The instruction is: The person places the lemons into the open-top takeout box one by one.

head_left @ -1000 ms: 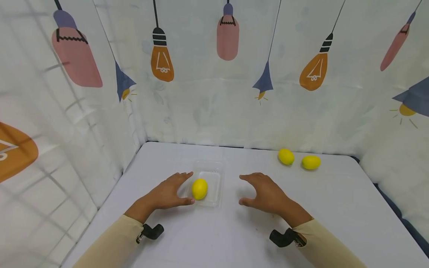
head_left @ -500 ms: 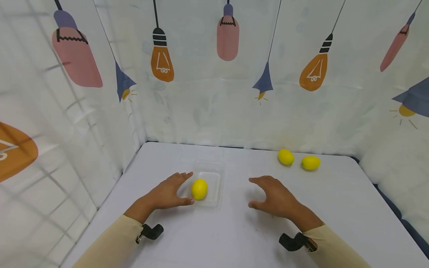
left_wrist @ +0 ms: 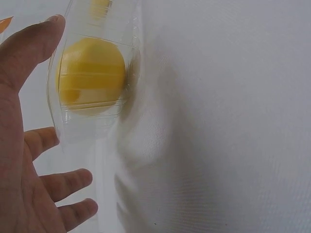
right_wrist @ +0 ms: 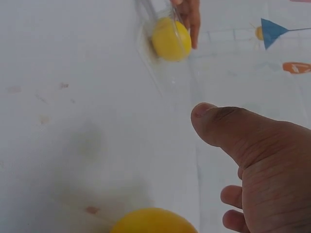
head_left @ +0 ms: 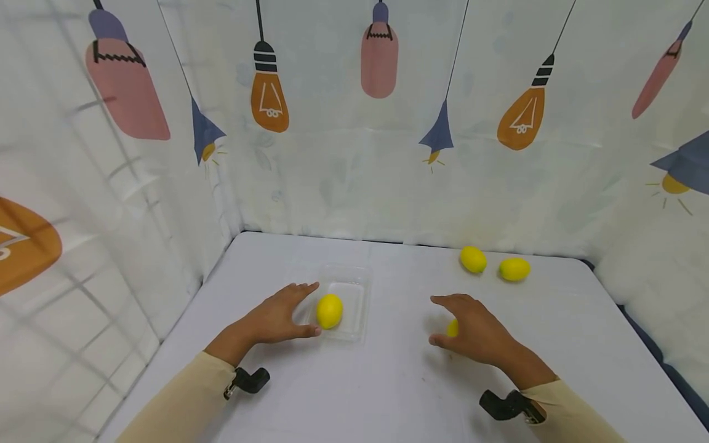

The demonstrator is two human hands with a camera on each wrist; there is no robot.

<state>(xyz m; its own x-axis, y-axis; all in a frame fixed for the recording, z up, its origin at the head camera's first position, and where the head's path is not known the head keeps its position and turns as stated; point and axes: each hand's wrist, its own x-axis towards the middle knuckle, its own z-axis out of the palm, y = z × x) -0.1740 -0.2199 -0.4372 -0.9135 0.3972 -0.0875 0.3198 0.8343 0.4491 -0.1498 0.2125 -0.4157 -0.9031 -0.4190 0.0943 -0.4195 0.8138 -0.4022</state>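
A clear plastic container (head_left: 359, 307) holds a yellow lemon (head_left: 330, 311) near its left side. My left hand (head_left: 277, 315) is at the container's left edge, thumb and fingers spread apart; in the left wrist view the fingertips (left_wrist: 48, 138) lie at or very near its rim. Further right, my right hand (head_left: 473, 326) hovers over the table with thumb and fingers spread. Partly hidden behind it is another lemon (head_left: 453, 328), visible in the gap between thumb and fingers. The right wrist view shows just the top of this lemon (right_wrist: 153, 222), and no grip on it is visible.
Two more lemons (head_left: 473, 259) lie at the table's back right, near the far edge. The white-covered table (head_left: 382, 394) meets fabric walls (head_left: 343, 184) printed with lamps at the back and sides. A dark camera mount (head_left: 512, 406) sits on the right wrist.
My right hand has moved steadily to the right, away from the container, and a lemon has come into view between its thumb and fingers. The left hand has stayed in place.
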